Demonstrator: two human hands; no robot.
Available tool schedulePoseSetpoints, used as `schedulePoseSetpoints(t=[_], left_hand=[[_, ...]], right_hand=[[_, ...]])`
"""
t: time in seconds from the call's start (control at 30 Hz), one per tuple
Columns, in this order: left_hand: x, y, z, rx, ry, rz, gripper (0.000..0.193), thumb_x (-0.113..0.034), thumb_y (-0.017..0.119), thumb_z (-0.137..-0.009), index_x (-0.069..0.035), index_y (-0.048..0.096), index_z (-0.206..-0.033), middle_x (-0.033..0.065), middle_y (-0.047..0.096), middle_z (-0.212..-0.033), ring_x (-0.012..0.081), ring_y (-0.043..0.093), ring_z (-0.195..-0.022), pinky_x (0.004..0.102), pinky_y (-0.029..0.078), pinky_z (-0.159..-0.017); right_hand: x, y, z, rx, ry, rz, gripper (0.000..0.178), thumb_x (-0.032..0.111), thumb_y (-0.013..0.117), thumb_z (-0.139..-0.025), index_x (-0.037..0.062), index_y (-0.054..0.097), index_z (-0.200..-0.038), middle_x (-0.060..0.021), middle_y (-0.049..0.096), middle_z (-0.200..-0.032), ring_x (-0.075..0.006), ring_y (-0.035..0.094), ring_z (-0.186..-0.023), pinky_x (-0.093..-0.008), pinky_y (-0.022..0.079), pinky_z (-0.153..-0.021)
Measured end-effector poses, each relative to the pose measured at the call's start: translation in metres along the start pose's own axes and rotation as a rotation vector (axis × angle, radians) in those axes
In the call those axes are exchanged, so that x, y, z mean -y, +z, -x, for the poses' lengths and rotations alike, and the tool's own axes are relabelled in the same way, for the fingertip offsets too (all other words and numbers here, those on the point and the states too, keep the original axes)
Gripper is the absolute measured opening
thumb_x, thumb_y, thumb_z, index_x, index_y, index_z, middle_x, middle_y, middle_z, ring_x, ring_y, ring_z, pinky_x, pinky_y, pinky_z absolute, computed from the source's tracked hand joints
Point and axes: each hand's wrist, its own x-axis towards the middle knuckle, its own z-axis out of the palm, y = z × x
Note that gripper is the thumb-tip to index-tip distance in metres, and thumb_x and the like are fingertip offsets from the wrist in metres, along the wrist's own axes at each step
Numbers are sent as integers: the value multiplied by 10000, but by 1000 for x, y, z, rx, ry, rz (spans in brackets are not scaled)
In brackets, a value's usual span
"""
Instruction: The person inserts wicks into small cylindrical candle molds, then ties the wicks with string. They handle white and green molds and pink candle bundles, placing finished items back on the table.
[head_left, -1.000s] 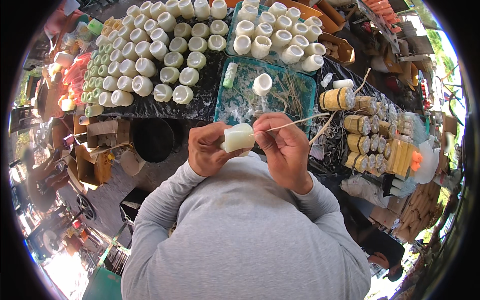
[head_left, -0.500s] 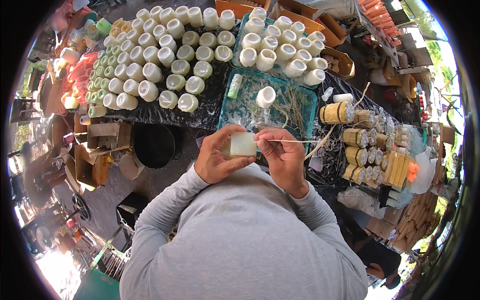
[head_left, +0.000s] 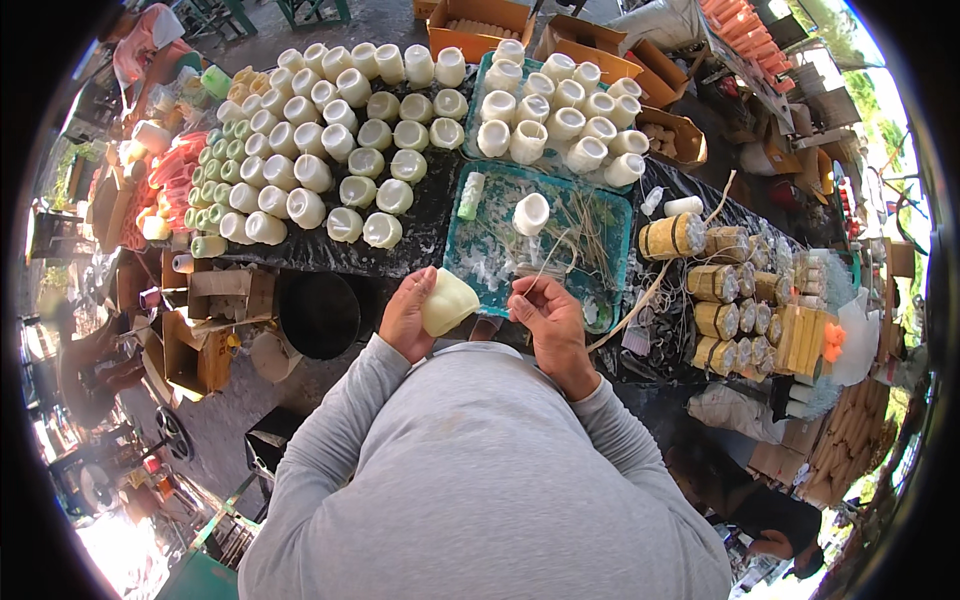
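Note:
My left hand (head_left: 404, 316) is wrapped round a pale yellow-white candle (head_left: 449, 302), held tilted just off the near edge of a teal tray (head_left: 490, 238). To its right, my right hand (head_left: 553, 322) pinches a thin, light wick (head_left: 544, 268) that slants up over the tray. A gap separates the wick from the candle. In that tray stands one white candle (head_left: 531, 214), with a small green-and-white piece (head_left: 470, 196) at its left. Loose wicks (head_left: 592, 232) lie scattered at the tray's right side.
Rows of white and greenish candles (head_left: 312, 174) cover the black table at left. More candles (head_left: 567, 123) crowd a second tray behind. Tied yellow bundles (head_left: 672, 232) are stacked at right. A black tub (head_left: 318, 315) sits below the table. Another person (head_left: 765, 520) is at lower right.
My hands have moved apart. The candle has shifted left and tipped over, and the wick has swung from lying level beside it to slanting upward in my right hand.

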Motion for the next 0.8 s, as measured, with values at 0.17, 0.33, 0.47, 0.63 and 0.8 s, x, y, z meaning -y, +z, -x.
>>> schedulePoseSetpoints(t=[0.17, 0.33, 0.47, 0.63, 0.8], left_hand=[[19, -34, -16, 37, -110, -58, 421, -442, 662, -1069, -65, 634, -1254, 116, 728, -1125, 269, 747, -1000, 452, 633, -859], [38, -55, -20, -192, 102, -113, 322, -210, 771, -1018, 0, 646, -1228, 112, 729, -1096, 242, 748, -949, 445, 656, -827], [33, -60, -17, -229, 239, -159, 271, -201, 790, -1005, -3, 675, -1152, 97, 732, -1030, 216, 743, -884, 425, 656, -802], [28, -72, -10, -296, 311, -166, 234, -234, 800, -1002, -39, 677, -1039, 68, 718, -955, 182, 719, -826, 401, 643, -741], [28, -98, -12, -345, 420, -261, 246, -267, 810, -994, -75, 660, -968, 15, 665, -890, 148, 671, -792, 353, 591, -717]], right_hand=[[-23, -12, -9, 81, 43, 23, 186, 75, 687, -1055, -11, 674, -1219, -35, 701, -953, -107, 631, -836, -253, 528, -798], [-45, -13, -22, 163, 186, 114, 184, 120, 653, -1085, -8, 698, -1208, -7, 689, -938, -78, 614, -834, -243, 517, -792], [-60, -5, -37, 220, 261, 223, 169, 89, 648, -1075, -18, 690, -1199, 14, 661, -929, -53, 554, -800, -224, 465, -699], [-77, 13, -76, 292, 254, 359, 160, 87, 681, -1046, -13, 718, -1165, 24, 667, -893, -55, 551, -747, -240, 454, -648], [-73, 40, -162, 324, 167, 419, 199, 190, 703, -1045, 6, 736, -1113, 17, 643, -827, -82, 556, -676, -258, 456, -609]])
